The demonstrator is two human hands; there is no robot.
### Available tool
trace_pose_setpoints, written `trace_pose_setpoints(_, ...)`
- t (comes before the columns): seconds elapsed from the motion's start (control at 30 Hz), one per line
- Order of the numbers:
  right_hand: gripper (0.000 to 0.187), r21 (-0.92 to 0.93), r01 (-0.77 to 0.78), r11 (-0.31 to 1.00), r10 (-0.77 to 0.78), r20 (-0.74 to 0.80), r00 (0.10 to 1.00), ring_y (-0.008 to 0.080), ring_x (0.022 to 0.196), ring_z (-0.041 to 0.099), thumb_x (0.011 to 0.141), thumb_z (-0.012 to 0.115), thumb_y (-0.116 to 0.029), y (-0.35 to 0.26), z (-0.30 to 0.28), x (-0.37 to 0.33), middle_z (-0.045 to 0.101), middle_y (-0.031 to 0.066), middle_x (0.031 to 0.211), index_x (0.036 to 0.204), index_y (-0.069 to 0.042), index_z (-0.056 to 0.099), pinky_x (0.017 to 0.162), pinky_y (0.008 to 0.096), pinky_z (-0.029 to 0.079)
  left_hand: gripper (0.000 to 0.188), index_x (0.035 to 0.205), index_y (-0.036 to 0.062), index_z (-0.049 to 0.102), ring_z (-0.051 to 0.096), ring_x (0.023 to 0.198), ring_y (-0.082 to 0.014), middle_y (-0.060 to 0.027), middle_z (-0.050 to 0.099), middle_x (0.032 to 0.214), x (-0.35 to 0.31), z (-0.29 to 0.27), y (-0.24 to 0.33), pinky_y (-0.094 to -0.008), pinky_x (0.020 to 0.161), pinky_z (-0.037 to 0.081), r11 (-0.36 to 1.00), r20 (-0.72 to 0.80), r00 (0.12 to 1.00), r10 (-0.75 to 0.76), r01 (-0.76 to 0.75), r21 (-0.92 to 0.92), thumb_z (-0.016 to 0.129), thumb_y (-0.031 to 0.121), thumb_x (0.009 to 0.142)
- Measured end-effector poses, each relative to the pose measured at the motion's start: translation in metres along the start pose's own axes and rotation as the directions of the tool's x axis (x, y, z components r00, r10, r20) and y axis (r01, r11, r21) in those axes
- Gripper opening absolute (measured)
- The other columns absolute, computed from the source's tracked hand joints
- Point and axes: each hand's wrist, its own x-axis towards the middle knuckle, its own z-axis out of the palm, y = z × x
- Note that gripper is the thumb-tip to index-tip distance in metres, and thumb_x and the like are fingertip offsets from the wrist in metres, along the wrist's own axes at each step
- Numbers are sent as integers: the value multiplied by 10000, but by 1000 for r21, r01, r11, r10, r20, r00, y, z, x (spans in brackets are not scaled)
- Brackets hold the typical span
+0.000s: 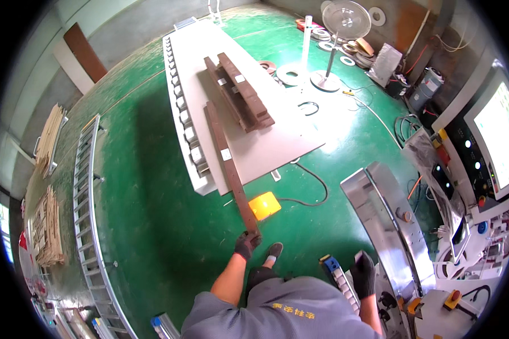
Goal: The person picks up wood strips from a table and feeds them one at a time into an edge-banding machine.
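Our left grip (246, 245) is closed around the near end of a long brown plank (227, 158); its far part lies on the bench (293, 134), left of two brown boards (246, 90). Our right grip (363, 276), near the silver housing (373, 209), we cannot read.
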Motion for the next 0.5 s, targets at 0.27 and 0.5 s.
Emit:
trace_pose_setpoints(0.27,468,606,-140,783,-116,363,925,158,822,601,988,503,-95,-105,1,53,678,131,1077,1446,-15,452,736,283,494,185,918,23,628,529,607,-207,-100,552,699,-197,58,155,-367,579,462,5,122,315,941,-372,928,740,155,851)
trace_pose_setpoints(0.5,682,497,705,506,-766,-117,632,423,1233,529,815,536,63,-282,-17,72,470,216,1435,1474,-58,408,1028,440,463,344,972,32,712,583,742,-267,-81,646,842,-324,240,248,-371,669,478,-701,747,-239,621,-595,392,867,59,666)
